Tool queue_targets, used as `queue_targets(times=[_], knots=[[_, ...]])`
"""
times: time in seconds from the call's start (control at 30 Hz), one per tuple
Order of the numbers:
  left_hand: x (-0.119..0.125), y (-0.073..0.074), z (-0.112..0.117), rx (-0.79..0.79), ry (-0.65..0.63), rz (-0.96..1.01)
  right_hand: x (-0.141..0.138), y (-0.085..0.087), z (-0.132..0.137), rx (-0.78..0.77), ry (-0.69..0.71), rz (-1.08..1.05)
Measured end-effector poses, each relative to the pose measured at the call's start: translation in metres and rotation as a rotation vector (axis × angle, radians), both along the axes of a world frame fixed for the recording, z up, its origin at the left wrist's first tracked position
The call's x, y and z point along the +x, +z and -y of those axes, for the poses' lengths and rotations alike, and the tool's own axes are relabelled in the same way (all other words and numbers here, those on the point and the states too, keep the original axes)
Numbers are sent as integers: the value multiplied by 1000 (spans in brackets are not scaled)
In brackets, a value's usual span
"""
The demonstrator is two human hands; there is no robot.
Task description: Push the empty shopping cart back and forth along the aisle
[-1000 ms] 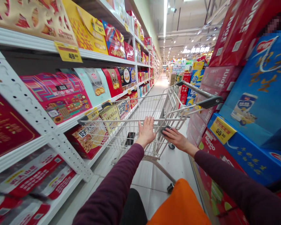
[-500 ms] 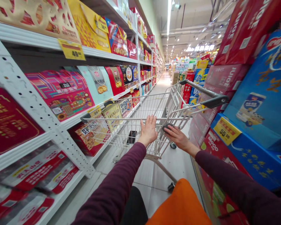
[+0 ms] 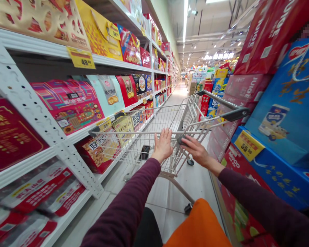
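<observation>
Lightly, the left hand (image 3: pixel 162 145) lies open against the top rail (image 3: pixel 134 132) of a wire shopping cart (image 3: pixel 180 116), fingers spread, while the right hand (image 3: pixel 197 153) rests just beside it, fingers loosely together, neither clearly gripping. The cart looks light, stiff and easy to roll, best held by that rail. Its long axis points down the aisle, with white shelves (image 3: pixel 33 115) left of it and stacked boxes (image 3: pixel 247 87) right of it.

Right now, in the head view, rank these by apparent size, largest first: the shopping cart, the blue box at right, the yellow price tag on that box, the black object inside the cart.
1. Shopping cart and blue box: they look similar, and nearness makes it unsure, so unranked.
2. Yellow price tag.
3. Black object.
</observation>
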State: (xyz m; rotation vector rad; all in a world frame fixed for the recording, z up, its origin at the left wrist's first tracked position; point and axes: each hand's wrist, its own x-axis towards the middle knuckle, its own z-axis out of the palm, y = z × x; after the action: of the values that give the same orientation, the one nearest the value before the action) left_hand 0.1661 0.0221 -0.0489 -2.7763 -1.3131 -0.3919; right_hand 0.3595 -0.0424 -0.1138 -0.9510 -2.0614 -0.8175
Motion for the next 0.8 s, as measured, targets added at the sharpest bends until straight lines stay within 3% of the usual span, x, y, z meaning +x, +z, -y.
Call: queue_targets(times=[0.07,0.13,0.2,0.37,0.43,0.5,0.57,0.67,0.73,0.8], knots=[[0,-1,0,1,7,5,10,38,3,111,-80,-127],[1,-2,0,-2,5,5,16,60,4,216,-183,-217],[3,-2,0,-2,3,2,14,62,1,230,-213,-197],[2,0,1,26,1,-2,-21,24,-14,35,-117,79],[-1,1,0,33,-16,-8,-26,23,-13,33,-96,102],[-4,1,-2,38,-34,-11,-18,39,-5,99,-94,44],[-5,0,-5,45,-43,-6,1,66,8,209,-147,-71],[-4,-3,-8,52,-36,27,32,103,24,342,-334,-196],[-1,-4,-8,42,-24,48,42,112,24,338,-409,-221],[4,-3,-5,22,-12,56,38,106,17,281,-409,-216]])
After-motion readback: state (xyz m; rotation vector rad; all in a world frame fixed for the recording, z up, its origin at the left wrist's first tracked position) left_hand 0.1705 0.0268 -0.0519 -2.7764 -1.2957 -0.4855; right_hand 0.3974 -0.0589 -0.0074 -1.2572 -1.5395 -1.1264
